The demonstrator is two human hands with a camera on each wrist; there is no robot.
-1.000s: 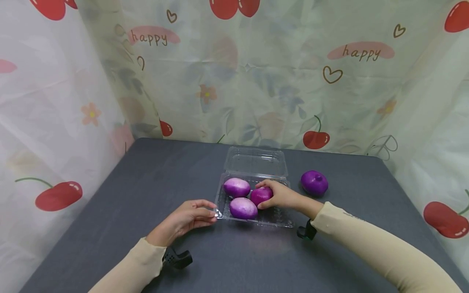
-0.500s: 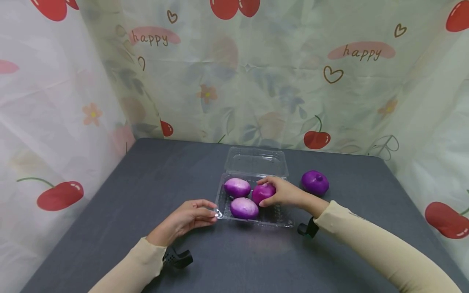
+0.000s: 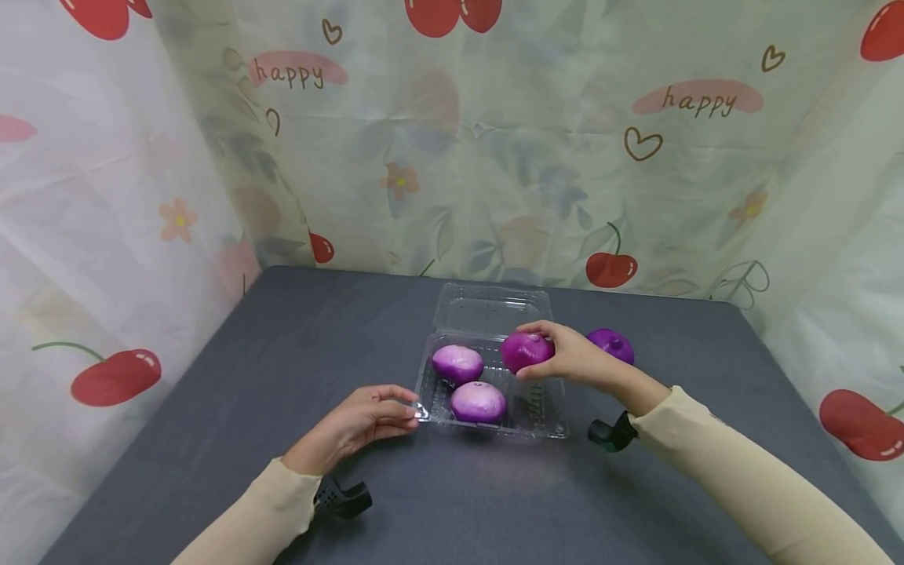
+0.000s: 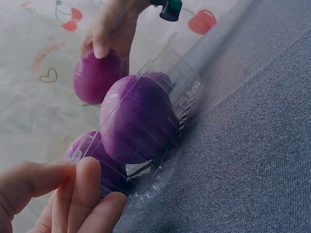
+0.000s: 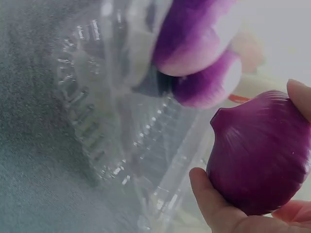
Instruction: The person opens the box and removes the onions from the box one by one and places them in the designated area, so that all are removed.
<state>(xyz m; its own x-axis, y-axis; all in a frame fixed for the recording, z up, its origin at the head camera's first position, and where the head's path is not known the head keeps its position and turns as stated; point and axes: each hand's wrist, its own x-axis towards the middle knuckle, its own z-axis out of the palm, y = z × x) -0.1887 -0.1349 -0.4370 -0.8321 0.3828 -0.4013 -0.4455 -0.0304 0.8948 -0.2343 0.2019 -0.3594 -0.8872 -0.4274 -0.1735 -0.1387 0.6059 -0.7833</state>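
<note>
A clear plastic clamshell box (image 3: 533, 408) lies on the table with its lid (image 3: 492, 310) folded back. My left hand (image 3: 363, 420) pinches the box's front left corner between thumb and fingers, as the left wrist view also shows. Inside the box sit two purple onions, one at the back left (image 3: 457, 364) and one in front (image 3: 479, 403). My right hand (image 3: 575, 357) holds another purple onion (image 5: 262, 153), raised over the back right part of the box, thumb on one side and fingers on the other.
One more purple onion (image 3: 613, 344) rests on the dark grey table (image 3: 339, 337) right of the box, partly hidden behind my right hand. A printed curtain (image 3: 480, 157) hangs round the table's back and sides. Black wrist cameras sit under both wrists.
My right hand has lifted its onion from among the others, moving up and to the right. The front onion has shifted slightly right. My left hand has stayed put.
</note>
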